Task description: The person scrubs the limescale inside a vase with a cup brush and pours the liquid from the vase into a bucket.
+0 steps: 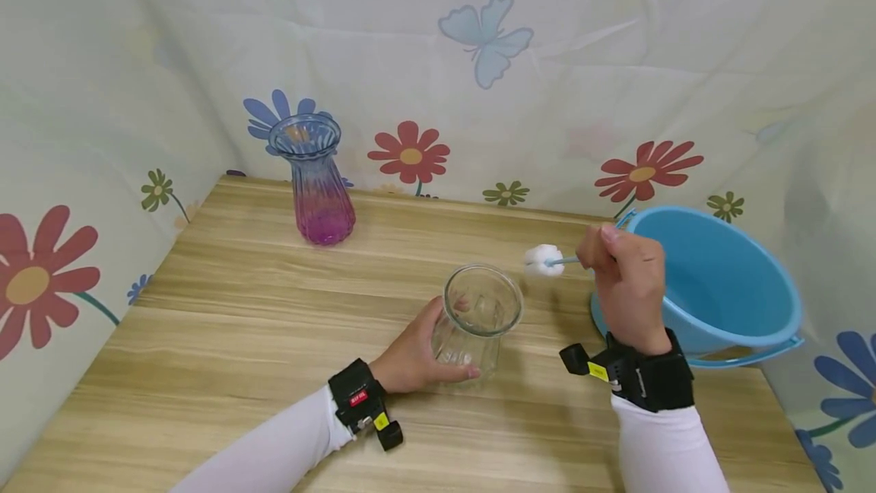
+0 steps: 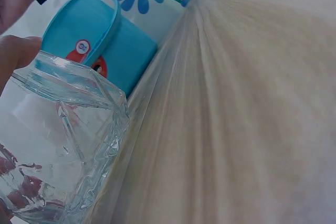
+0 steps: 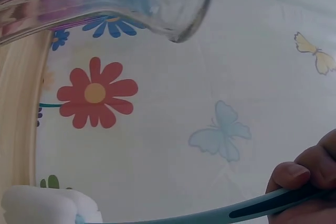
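Observation:
My left hand grips a clear glass vase from its left side, the thumb across its near face. The vase's open mouth faces up. In the left wrist view its ribbed glass fills the left side; whether its base touches the table cannot be told. My right hand holds a sponge bottle brush by its blue handle, fingers curled round it. The brush's white sponge head points left, beyond and to the right of the vase's rim, apart from it.
A light-blue bucket stands behind and right of my right hand, its handle hanging down on the near side. At the back left a blue-to-pink glass vase stands upright on the wooden table. Flower-printed cloth walls the table's back and sides.

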A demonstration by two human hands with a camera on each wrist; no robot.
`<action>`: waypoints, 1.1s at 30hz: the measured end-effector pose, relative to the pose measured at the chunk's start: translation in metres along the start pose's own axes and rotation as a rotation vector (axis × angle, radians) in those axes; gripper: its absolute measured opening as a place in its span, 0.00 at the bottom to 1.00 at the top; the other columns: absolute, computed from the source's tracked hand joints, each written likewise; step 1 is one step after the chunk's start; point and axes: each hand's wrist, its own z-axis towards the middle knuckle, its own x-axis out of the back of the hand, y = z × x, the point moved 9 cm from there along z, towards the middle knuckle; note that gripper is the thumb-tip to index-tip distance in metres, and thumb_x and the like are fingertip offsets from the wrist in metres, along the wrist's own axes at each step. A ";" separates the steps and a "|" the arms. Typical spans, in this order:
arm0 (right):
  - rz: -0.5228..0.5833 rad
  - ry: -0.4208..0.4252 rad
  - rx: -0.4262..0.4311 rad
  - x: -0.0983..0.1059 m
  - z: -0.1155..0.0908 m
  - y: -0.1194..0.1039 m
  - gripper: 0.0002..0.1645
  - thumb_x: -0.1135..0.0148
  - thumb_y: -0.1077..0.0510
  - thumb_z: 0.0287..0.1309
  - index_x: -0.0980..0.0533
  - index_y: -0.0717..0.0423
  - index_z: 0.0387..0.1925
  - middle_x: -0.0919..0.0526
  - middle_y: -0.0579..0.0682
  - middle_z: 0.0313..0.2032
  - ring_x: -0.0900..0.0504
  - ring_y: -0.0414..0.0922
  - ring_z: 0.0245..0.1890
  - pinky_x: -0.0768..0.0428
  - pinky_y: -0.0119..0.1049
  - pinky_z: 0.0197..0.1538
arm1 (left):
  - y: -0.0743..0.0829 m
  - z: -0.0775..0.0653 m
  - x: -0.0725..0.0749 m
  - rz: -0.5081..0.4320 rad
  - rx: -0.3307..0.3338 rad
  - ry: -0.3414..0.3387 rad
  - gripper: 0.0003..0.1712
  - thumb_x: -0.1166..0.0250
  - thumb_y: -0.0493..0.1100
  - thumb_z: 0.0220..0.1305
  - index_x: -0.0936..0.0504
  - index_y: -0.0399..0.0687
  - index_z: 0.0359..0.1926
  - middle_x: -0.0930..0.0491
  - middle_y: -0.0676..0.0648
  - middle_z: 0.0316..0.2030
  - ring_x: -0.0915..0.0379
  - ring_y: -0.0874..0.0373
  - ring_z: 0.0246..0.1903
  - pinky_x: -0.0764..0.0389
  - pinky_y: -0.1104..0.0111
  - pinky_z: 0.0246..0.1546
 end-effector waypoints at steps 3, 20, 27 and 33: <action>-0.023 -0.029 -0.009 -0.001 -0.005 0.006 0.29 0.61 0.69 0.69 0.47 0.60 0.09 0.47 0.49 0.16 0.41 0.45 0.20 0.48 0.38 0.30 | 0.000 0.000 0.000 0.003 0.009 0.000 0.60 0.23 0.63 0.41 0.46 0.57 0.72 0.38 0.54 0.65 0.45 0.62 0.64 0.38 0.53 0.65; -0.301 -0.025 -0.060 0.005 -0.028 0.036 0.26 0.55 0.73 0.64 0.37 0.60 0.09 0.40 0.48 0.18 0.41 0.43 0.23 0.46 0.38 0.31 | -0.002 0.001 -0.001 0.010 0.006 -0.003 0.62 0.23 0.64 0.41 0.47 0.56 0.72 0.37 0.52 0.65 0.45 0.63 0.64 0.38 0.52 0.65; -0.329 -0.042 -0.045 0.006 -0.032 0.044 0.27 0.54 0.75 0.62 0.38 0.58 0.08 0.40 0.49 0.17 0.41 0.43 0.22 0.45 0.37 0.30 | -0.002 0.000 -0.001 0.010 0.012 -0.010 0.62 0.23 0.65 0.42 0.48 0.56 0.72 0.38 0.53 0.66 0.46 0.62 0.64 0.38 0.51 0.65; -0.349 -0.069 -0.045 0.006 -0.035 0.049 0.28 0.53 0.75 0.61 0.37 0.56 0.07 0.43 0.48 0.17 0.43 0.43 0.22 0.47 0.36 0.29 | -0.001 0.000 -0.001 0.000 0.014 -0.014 0.62 0.23 0.64 0.42 0.48 0.56 0.72 0.38 0.52 0.66 0.46 0.62 0.64 0.39 0.51 0.65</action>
